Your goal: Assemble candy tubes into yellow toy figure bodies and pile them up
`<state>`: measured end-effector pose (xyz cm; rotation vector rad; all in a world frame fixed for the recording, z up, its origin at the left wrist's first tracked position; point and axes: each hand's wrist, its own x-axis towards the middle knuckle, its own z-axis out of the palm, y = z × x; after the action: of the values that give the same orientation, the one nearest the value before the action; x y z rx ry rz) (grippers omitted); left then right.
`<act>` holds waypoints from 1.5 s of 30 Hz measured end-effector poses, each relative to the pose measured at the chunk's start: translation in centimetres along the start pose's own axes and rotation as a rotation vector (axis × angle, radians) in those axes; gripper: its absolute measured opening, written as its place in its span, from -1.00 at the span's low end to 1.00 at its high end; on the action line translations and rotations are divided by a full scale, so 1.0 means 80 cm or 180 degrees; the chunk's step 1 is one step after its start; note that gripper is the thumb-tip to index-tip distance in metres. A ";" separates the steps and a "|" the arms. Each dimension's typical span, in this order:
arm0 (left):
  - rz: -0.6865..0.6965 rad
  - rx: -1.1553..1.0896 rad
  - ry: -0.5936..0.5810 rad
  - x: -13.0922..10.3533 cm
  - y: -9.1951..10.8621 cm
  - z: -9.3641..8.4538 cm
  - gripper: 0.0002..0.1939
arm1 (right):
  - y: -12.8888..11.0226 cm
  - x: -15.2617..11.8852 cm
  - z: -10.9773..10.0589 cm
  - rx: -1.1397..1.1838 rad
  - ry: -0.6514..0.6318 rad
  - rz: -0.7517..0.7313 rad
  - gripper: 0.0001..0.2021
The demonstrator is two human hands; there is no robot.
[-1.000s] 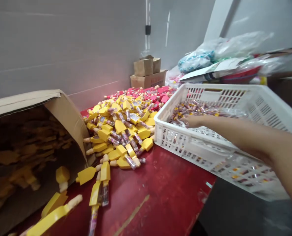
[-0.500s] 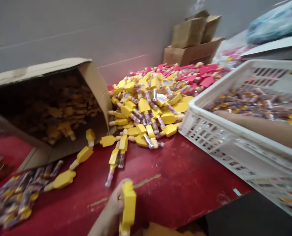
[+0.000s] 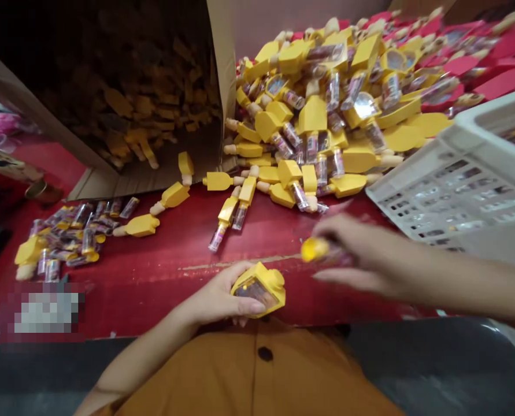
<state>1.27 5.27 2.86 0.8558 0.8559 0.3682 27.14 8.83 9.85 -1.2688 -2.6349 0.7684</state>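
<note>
My left hand (image 3: 222,294) is closed around a yellow mirror-faced piece (image 3: 257,292), thumb on its shiny window; its knobbed end points up and right. Over the table to the right, my right hand (image 3: 352,248) grips a small clear tube with a yellow cap (image 3: 315,249), blurred by motion. Just beyond my hands, a yellow piece with a tube on it (image 3: 223,222) lies on the red table (image 3: 162,289). Behind rises a heap of yellow pieces (image 3: 313,115) with pale handles, many with clear tubes attached.
An open cardboard box (image 3: 226,58) lies on its side at the left, with many yellow pieces inside. Loose capped tubes (image 3: 88,240) are piled at the table's left. A white plastic crate (image 3: 452,179) stands at the right, and pink pieces (image 3: 508,78) fill the back right.
My view has tipped down towards the table. My right arm has swung from over the crate to above the table, now with a capped tube. My left hand has turned its yellow piece mirror-side up.
</note>
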 end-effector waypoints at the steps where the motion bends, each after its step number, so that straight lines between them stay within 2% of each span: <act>1: -0.0021 -0.0006 0.0020 -0.002 -0.002 0.000 -0.44 | -0.011 0.007 0.017 -0.0007 -0.0195 -0.0227 -0.80; 3: -0.0052 0.0001 -0.0007 -0.008 -0.006 0.000 -0.44 | -0.023 0.018 0.043 -0.0122 -0.0362 -0.0737 -0.85; 7: -0.0178 0.0439 -0.0099 -0.017 -0.011 -0.004 -0.59 | -0.027 0.026 0.068 -0.0596 0.0044 -0.1399 -0.72; 9: -0.0092 0.0880 -0.0089 -0.020 -0.013 -0.004 -0.67 | -0.029 0.023 0.075 -0.0802 0.0147 -0.1542 -0.68; 11: 0.0084 0.1386 -0.0048 -0.022 -0.015 -0.002 -0.71 | -0.034 0.015 0.085 -0.0758 0.0169 -0.1492 -0.67; 15: 0.0166 0.2133 -0.0008 -0.028 -0.028 0.006 -0.72 | -0.047 -0.005 0.112 -0.0281 -0.0067 -0.1028 -0.72; 20: -0.0007 0.3013 -0.0117 -0.033 -0.048 0.011 -0.74 | -0.062 -0.021 0.137 0.0384 -0.0845 -0.0417 -0.74; 23: 0.0007 0.3302 -0.0185 -0.035 -0.054 0.012 -0.73 | -0.066 -0.020 0.148 0.1742 -0.1326 0.0520 -0.73; 26: 0.0053 0.3894 -0.0113 -0.034 -0.049 0.012 -0.75 | -0.061 -0.012 0.154 0.3254 -0.2086 0.1546 -0.60; 28: 0.0140 0.4312 -0.0047 -0.032 -0.040 0.009 -0.75 | -0.054 -0.007 0.153 0.3426 -0.2346 0.1728 -0.52; 29: 0.0196 0.4468 0.0011 -0.031 -0.036 0.007 -0.75 | -0.051 -0.006 0.151 0.3161 -0.2208 0.1622 -0.52; 33: 0.0553 0.4697 0.0359 -0.027 -0.027 -0.007 -0.68 | -0.045 -0.006 0.142 0.0974 -0.0646 0.0521 -0.65; 34: 0.0716 0.4769 0.0361 -0.026 -0.029 -0.009 -0.68 | -0.046 -0.007 0.142 0.0665 -0.0450 0.0353 -0.66; 35: 0.0897 0.4889 0.0319 -0.025 -0.031 -0.012 -0.72 | -0.048 -0.009 0.143 0.0650 -0.0437 0.0306 -0.66; 36: 0.1083 0.5056 0.0269 -0.025 -0.033 -0.013 -0.76 | -0.049 -0.010 0.145 0.0952 -0.0584 0.0381 -0.66; 39: 0.1478 0.5630 0.0219 -0.023 -0.039 -0.014 -0.77 | -0.051 -0.010 0.152 0.2828 -0.1500 0.1179 -0.57; 41: 0.1552 0.5766 0.0191 -0.021 -0.039 -0.014 -0.78 | -0.049 -0.008 0.152 0.3635 -0.2014 0.1621 -0.50; 42: 0.1525 0.5716 0.0160 -0.020 -0.038 -0.015 -0.80 | -0.048 -0.007 0.151 0.3583 -0.2020 0.1672 -0.49; 43: 0.1453 0.5606 0.0144 -0.019 -0.036 -0.015 -0.82 | -0.046 -0.005 0.149 0.3228 -0.1823 0.1595 -0.51; 45: 0.1319 0.5320 0.0200 -0.017 -0.035 -0.018 -0.81 | -0.044 -0.003 0.144 0.1961 -0.1083 0.1123 -0.56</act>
<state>-0.79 3.46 0.88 2.5943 0.9463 -0.0677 21.23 2.29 1.67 -1.5048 -2.0993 1.8151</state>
